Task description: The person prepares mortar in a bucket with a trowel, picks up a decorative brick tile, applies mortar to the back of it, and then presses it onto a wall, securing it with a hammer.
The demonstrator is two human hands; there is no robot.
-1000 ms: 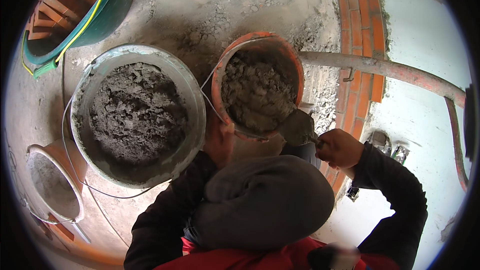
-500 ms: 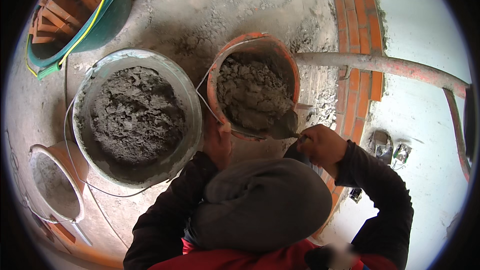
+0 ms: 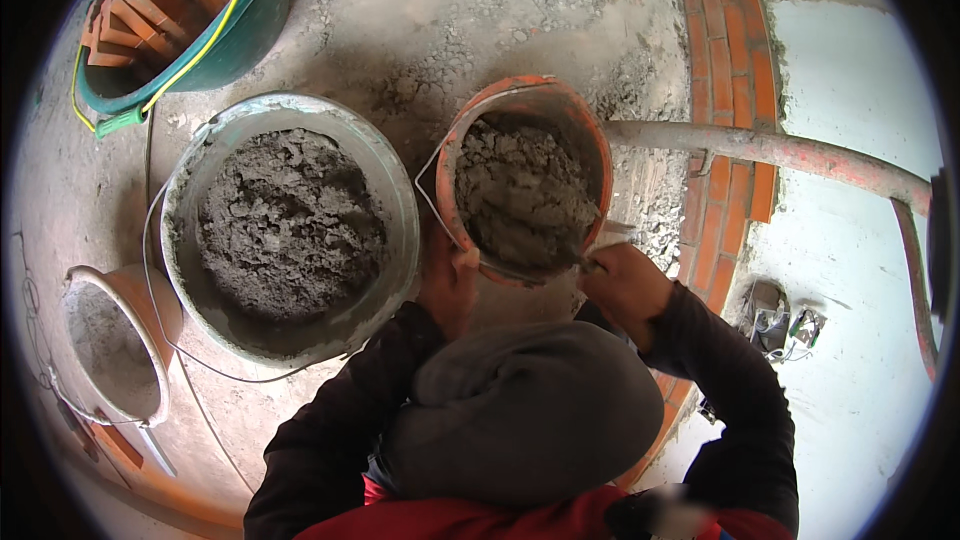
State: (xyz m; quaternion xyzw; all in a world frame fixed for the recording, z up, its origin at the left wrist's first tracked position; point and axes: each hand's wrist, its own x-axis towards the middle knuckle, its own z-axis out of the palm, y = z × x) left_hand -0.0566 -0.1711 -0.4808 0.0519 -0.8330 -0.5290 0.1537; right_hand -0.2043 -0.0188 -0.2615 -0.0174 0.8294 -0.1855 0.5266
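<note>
An orange bucket (image 3: 452, 130) partly filled with wet grey mortar (image 3: 520, 190) stands in front of me. My left hand (image 3: 447, 285) is closed at its near left rim, the fingers partly hidden by the bucket wall. My right hand (image 3: 628, 285) is wrapped round the handle of a trowel (image 3: 584, 262) at the near right rim. The trowel's blade is in the mortar and mostly hidden. Just left of my left hand stands a wide pale-green tub (image 3: 180, 270) holding drier, crumbly grey mix (image 3: 290, 225).
A teal basket (image 3: 240, 50) of orange bricks (image 3: 165, 0) stands far left; a smaller dusty bucket (image 3: 150, 310) sits near left. A metal pole (image 3: 800, 148) crosses the brick course (image 3: 725, 90) on the right, beside a white wall (image 3: 850, 90) with wired boxes (image 3: 768, 320).
My right hand has moved slightly forward and the trowel blade, visible at the rim before, has gone into the mortar. My left hand stays at the bucket's rim. The view has shifted slightly.
</note>
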